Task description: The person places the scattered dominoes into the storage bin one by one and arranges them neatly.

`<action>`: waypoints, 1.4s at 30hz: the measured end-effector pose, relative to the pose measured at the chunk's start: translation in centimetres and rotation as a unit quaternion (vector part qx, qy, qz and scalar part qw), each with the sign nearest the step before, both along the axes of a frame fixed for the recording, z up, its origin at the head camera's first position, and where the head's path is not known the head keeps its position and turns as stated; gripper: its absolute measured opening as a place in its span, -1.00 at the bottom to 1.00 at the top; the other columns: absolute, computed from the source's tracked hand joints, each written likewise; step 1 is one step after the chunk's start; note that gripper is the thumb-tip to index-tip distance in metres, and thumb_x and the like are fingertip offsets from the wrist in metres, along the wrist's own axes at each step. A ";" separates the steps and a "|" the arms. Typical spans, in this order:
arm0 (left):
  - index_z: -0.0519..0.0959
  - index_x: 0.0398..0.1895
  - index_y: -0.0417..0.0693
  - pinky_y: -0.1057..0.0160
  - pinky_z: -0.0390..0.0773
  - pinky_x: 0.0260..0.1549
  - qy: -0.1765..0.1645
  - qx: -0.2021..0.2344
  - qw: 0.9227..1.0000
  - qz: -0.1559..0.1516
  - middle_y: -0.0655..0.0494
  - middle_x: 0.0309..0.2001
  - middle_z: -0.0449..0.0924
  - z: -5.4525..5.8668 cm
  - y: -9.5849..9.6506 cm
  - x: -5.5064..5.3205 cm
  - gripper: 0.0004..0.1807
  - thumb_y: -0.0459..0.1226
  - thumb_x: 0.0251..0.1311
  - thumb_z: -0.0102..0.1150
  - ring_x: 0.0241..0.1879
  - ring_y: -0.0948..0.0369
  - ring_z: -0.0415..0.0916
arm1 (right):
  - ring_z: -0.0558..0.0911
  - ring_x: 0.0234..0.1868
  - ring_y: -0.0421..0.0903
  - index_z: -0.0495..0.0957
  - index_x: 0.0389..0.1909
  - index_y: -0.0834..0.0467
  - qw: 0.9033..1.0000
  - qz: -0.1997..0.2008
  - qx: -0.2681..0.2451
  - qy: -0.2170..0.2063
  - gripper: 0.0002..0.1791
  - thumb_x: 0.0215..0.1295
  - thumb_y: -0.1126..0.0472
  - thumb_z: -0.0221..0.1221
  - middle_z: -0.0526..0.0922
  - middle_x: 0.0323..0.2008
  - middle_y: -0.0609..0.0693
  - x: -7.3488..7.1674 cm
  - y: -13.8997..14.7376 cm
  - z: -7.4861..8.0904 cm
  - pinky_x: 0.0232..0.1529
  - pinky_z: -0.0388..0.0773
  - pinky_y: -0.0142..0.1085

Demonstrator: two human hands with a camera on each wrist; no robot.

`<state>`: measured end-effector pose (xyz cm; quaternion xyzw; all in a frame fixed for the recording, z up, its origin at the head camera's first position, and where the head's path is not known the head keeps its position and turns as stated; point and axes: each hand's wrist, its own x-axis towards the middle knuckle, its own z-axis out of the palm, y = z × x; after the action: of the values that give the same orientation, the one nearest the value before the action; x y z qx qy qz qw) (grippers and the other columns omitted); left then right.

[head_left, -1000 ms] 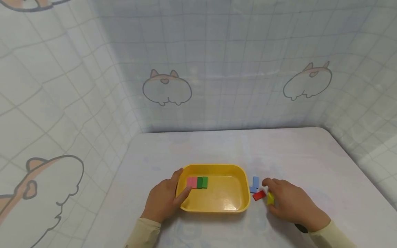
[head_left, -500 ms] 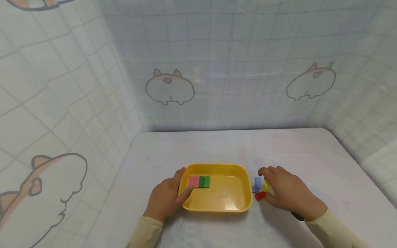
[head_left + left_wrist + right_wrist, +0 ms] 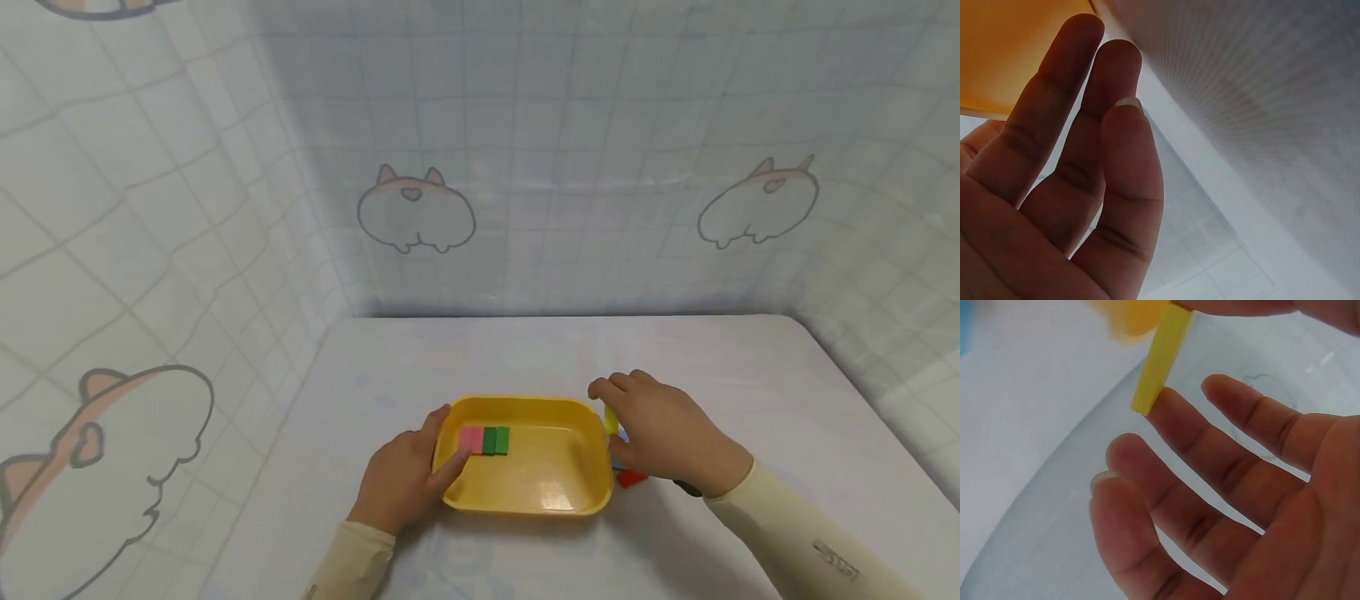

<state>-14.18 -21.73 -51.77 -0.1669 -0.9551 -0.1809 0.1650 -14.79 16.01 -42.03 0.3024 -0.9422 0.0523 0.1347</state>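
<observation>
A shallow yellow tray stands on the table, and my left hand grips its left side with the thumb over the rim. In the left wrist view, several of that hand's fingers curve loosely below the tray's edge. My right hand pinches a thin yellow block between thumb and a fingertip, raised beside the tray's right rim. Its other fingers stay spread. Inside the tray, pink blocks and green blocks lie side by side in a row at the left.
Right of the tray, a red block lies on the table, partly under the right hand. Blue blocks beside it are mostly hidden by that hand. A gridded white curtain with cartoon animals rises behind and along both sides.
My right hand has lifted the yellow block from the table and carried it left and away from me, toward the tray's right rim. The left hand has kept its hold on the tray.
</observation>
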 end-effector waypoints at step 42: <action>0.43 0.50 0.08 0.16 0.58 -0.49 0.013 -0.002 1.000 -0.006 0.32 -0.57 0.40 0.1 0.0 0.0 -0.26 0.28 0.42 0.12 -0.57 0.29 0.38 | 0.55 -0.43 -0.16 0.67 -0.16 -0.01 0.985 0.083 0.064 -0.137 -0.64 0.06 0.19 0.60 0.62 -0.41 -0.23 -4.4 -12.7 -2.6 -0.32 0.59 -0.22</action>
<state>-14.15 -21.76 -51.67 -0.1757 -0.9520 -0.1782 0.1763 -19.21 3.32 -44.62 0.3776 -0.9248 0.0434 -0.0199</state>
